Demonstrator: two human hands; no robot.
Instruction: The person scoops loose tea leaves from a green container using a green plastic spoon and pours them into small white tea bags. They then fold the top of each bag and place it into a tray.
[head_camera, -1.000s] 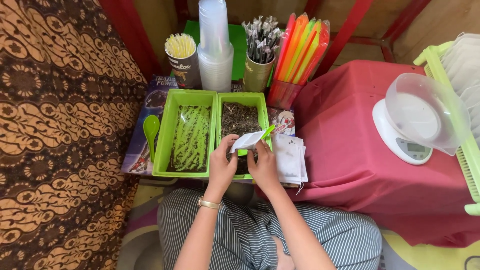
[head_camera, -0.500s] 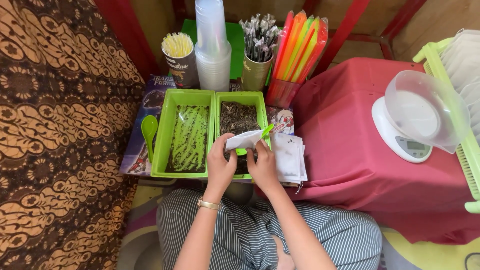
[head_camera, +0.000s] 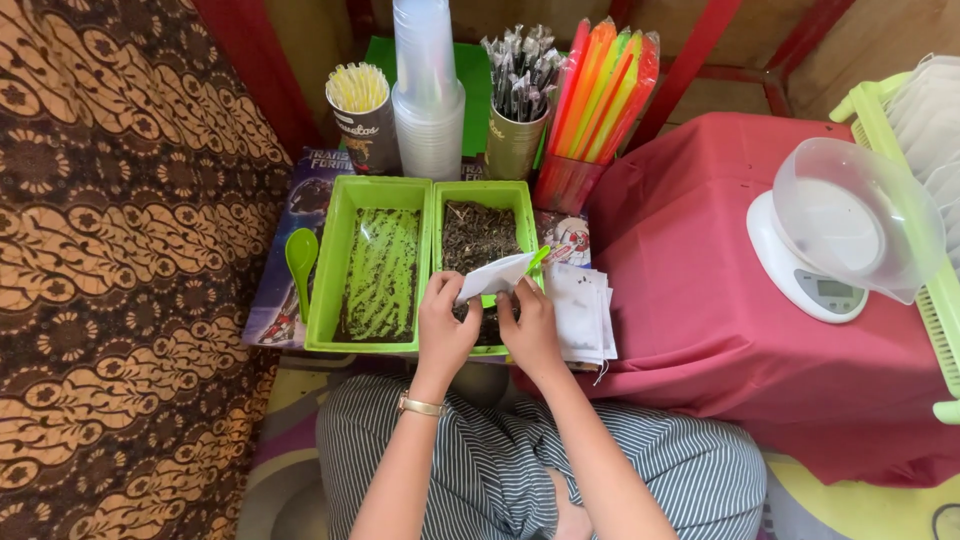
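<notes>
We hold a white sachet (head_camera: 493, 275) over the right green tray (head_camera: 520, 200): left hand (head_camera: 445, 328) and right hand (head_camera: 528, 325) both pinching it, green spoon (head_camera: 537, 259) at its tip.

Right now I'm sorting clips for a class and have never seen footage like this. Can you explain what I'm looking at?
There is no machine here. A camera worn on a person's head looks down at their own two bare hands. The left hand and right hand together hold a small white paper pouch above a green tray of dark dried leaves. Beside it sits a second green tray, a green spoon, and a stack of white pouches. Behind stand clear cups and coloured straws. A kitchen scale with a bowl rests on a red cloth.
</notes>
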